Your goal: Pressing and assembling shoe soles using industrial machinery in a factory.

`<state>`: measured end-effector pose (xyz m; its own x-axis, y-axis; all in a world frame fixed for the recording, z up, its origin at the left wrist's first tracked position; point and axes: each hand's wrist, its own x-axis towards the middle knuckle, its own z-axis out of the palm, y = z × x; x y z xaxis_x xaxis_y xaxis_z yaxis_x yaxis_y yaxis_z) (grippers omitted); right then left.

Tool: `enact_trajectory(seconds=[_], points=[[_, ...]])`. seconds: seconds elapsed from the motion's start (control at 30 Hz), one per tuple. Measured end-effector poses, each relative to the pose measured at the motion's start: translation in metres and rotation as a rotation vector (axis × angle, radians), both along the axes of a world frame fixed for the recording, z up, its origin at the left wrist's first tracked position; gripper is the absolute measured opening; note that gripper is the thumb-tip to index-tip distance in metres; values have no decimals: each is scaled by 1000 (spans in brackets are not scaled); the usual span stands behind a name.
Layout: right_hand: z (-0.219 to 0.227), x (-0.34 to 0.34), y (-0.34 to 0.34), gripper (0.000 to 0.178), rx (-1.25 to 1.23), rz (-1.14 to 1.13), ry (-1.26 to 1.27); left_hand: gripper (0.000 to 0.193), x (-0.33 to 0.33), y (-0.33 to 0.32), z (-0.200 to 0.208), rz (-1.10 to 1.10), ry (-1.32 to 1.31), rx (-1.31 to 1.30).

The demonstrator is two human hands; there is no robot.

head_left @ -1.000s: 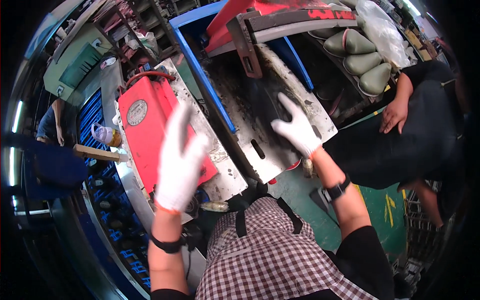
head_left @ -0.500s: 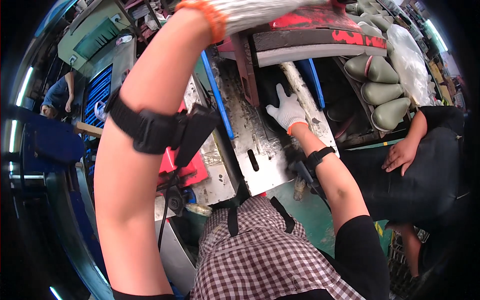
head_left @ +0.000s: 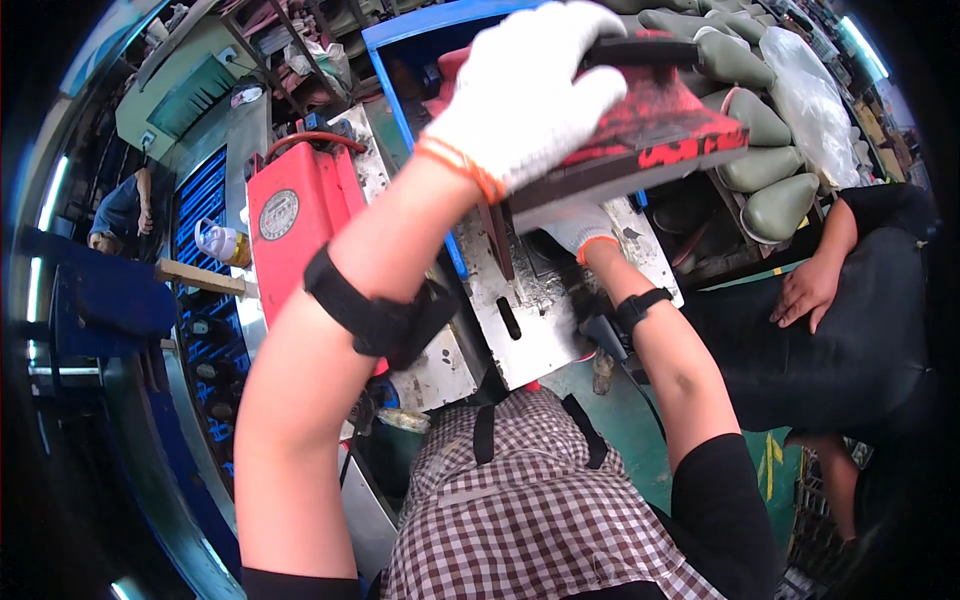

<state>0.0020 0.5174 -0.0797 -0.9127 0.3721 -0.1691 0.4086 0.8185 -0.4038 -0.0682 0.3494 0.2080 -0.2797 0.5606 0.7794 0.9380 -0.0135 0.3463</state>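
In a white knit glove with an orange cuff, my left hand [head_left: 535, 95] is up at the red, worn lid [head_left: 660, 120] of a machine. Its fingers and thumb close round the black handle [head_left: 640, 50] on top. My right hand [head_left: 578, 228], gloved the same way, reaches beneath the lid's front edge, over the machine's scuffed metal bed [head_left: 535, 350]. The lid hides its fingers, so what they touch does not show.
Left of the bed stands a red machine housing [head_left: 310, 215]. Several grey-green shoe-last shapes [head_left: 780, 208] and a clear plastic bag [head_left: 805, 100] lie at the right. A person in dark clothes [head_left: 840, 330] sits close on the right; another person [head_left: 125, 210] is far left.
My left hand has come down and nearer, and the red lid now covers my right hand's fingers, which showed spread before. My right forearm has hardly moved.
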Motion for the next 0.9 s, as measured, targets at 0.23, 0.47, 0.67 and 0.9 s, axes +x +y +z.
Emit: enact_trajectory(seconds=[0.23,0.47,0.67,0.9], points=[[67,139,-16,42,-58,-201,425,37,50,-18,-87,58,97,-58],[-28,298,-76,22,-900,-883,512,49,86,-21,-182,-74,99,-129],[33,274,-123,34,-1576,-967,223,53,88,-27,-254,-92,146,-178],[-13,290,-62,31,-1466,-1089,511,44,88,-19,-252,-29,108,-187]])
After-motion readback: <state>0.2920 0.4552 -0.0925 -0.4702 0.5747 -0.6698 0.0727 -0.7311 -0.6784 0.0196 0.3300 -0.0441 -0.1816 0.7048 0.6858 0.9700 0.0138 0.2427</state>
